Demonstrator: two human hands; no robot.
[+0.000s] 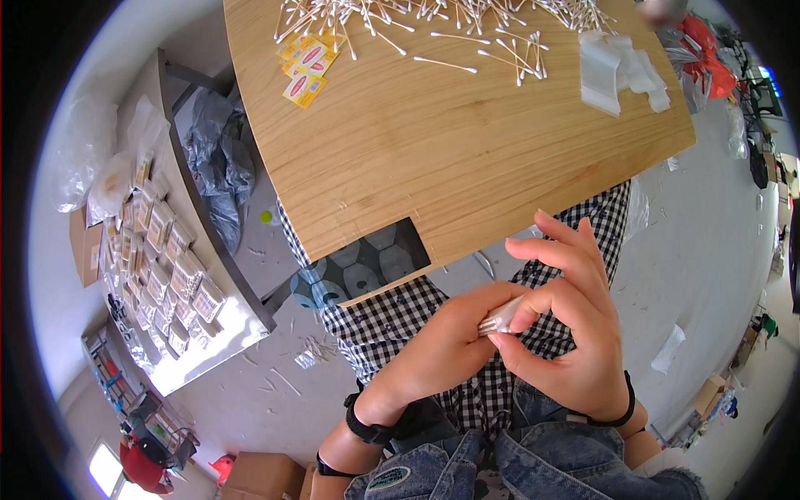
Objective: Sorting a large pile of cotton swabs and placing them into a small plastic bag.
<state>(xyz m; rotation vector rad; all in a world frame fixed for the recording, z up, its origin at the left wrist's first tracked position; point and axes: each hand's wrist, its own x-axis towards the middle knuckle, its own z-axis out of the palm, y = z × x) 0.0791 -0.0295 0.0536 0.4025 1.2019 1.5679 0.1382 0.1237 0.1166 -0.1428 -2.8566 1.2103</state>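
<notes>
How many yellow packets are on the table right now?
3, possibly more hidden: the yellow packets lie overlapping at the wooden table's far left, one nearest, one behind it, one partly under the cotton swabs.

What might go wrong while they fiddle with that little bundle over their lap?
The small bundle of swabs is pinched between the left hand and right hand over the lap, off the wooden table; a slip would likely drop it to the floor. Loose swabs near the table's far edge might roll off.
</notes>
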